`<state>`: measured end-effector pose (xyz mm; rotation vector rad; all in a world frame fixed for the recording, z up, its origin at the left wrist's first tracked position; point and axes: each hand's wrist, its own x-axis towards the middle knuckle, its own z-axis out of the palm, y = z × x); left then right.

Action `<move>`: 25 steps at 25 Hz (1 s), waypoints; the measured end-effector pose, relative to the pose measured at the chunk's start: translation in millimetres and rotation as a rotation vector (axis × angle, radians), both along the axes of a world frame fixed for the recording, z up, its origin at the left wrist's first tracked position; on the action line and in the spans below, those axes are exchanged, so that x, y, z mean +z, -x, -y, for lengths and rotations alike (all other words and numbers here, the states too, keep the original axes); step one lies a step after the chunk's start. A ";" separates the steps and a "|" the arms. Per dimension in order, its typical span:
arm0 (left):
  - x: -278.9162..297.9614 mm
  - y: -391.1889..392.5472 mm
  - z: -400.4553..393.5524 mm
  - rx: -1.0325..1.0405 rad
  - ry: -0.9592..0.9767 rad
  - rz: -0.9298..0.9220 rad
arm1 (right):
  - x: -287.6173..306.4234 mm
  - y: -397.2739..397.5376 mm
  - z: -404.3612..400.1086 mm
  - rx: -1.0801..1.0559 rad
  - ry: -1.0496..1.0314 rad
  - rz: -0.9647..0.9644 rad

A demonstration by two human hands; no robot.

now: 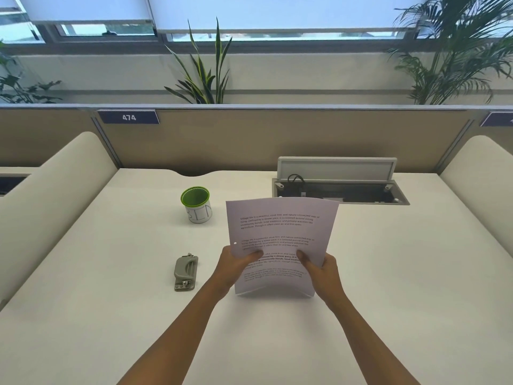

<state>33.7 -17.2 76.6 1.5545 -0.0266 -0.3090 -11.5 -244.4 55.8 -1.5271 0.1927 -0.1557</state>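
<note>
Desk: a pale, smooth top that fills my near view. Both forearms come in over it from 6 o'clock.
Left hand: it grips the left edge of the printed sheets, thumb pressed on the front face and fingers curled behind.
Right hand: it grips the right edge in the same way, level with the left, thumb on the front and fingers out of my sight behind.
Printed sheets: white paper with four short blocks of text, held between the two hands at the centre of my view and leaning away toward 12 o'clock. There is one punched hole in the left margin. I cannot tell if the lower edge touches the desk.
Hole punch: grey metal, lying flat on the desk at 9 o'clock from the left hand, near but apart.
Green cup: green rim and inside, white wall with hand lettering, upright at 10 o'clock from the sheets.
Cable well: a recess in the desk at 1 o'clock, just behind the sheets' top edge. Its lid stands open.
Partition: a tan panel across the far edge.
Number plate: I read 474, at 11 o'clock.
Plants: a snake plant at 12 o'clock, a palm at 2 o'clock.
Windows: blinds drawn most of the way down.
</note>
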 end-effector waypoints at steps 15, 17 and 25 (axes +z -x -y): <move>-15.2 0.0 8.2 0.018 -0.043 -0.126 | -16.2 0.3 8.7 0.038 0.021 -0.097; -10.2 -5.5 11.3 -0.014 -0.067 -0.138 | -16.8 -1.3 16.1 0.039 0.041 -0.123; -18.2 -14.5 47.0 -0.142 -0.191 -0.201 | -27.7 -3.5 61.2 -0.064 0.121 -0.217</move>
